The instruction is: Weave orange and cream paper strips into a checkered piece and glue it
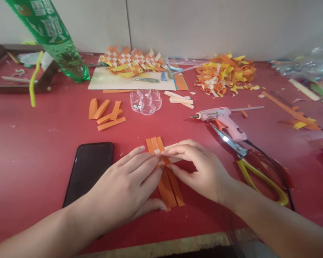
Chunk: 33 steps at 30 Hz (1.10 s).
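Note:
Orange paper strips [168,191] lie side by side at the middle of the red table, with cream paper strips [174,160] crossing them in a weave. Spread over the left of this weave, my left hand [131,175] presses it down with outstretched fingers, its thumb apart near the lower ends. From the other side, my right hand [201,166] pinches a paper strip at the weave's right edge; the fingertips partly cover it. Just left of my left hand lies a black phone [88,170]. Scissors [244,157] with yellow and red handles rest right of my right hand.
Behind the scissors lies a pink glue gun [220,118]. Loose orange strips [107,114], a clear palette [146,102] and cream strips [180,99] lie farther back. Beyond are woven paper pieces [131,62], a scrap pile [224,73], a green bottle [56,43] and a brown tray [18,87].

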Each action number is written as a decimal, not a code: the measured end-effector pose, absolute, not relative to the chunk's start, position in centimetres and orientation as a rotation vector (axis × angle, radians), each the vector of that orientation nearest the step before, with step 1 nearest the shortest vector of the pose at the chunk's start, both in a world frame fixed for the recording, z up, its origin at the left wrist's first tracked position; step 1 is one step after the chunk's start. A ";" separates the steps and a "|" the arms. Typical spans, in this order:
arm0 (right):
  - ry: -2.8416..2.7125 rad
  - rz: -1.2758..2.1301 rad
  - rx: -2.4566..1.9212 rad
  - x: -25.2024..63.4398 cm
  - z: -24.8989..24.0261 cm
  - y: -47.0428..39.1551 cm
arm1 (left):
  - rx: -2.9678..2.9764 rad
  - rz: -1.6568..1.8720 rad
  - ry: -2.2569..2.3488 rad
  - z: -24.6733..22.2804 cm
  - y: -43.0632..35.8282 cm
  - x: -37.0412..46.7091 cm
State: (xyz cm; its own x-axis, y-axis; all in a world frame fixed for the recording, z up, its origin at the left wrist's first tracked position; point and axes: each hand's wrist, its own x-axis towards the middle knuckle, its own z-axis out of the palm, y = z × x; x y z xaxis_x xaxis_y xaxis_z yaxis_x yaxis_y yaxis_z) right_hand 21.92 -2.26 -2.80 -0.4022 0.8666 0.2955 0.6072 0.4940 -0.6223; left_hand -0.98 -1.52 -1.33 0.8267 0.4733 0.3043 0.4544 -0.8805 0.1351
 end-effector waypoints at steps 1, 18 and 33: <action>-2.148 0.575 -1.213 21.9 -2.8 -2.3 | 2.953 0.521 0.751 -1.3 -1.6 -1.0; -2.169 0.580 -1.195 22.0 -2.7 -2.2 | 2.891 0.557 0.746 -1.1 -1.5 -1.3; -2.160 0.529 -1.215 21.8 -2.8 -2.2 | 2.898 0.584 0.754 -1.0 -1.5 -1.2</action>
State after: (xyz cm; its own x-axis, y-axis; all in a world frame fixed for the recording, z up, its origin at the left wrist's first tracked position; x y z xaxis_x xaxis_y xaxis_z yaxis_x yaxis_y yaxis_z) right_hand 21.75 -2.21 -2.78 -0.4024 0.8633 0.3045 0.6249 0.5021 -0.5978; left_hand -1.17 -1.50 -1.04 0.8049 0.4861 0.3404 0.4514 -0.8739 0.1806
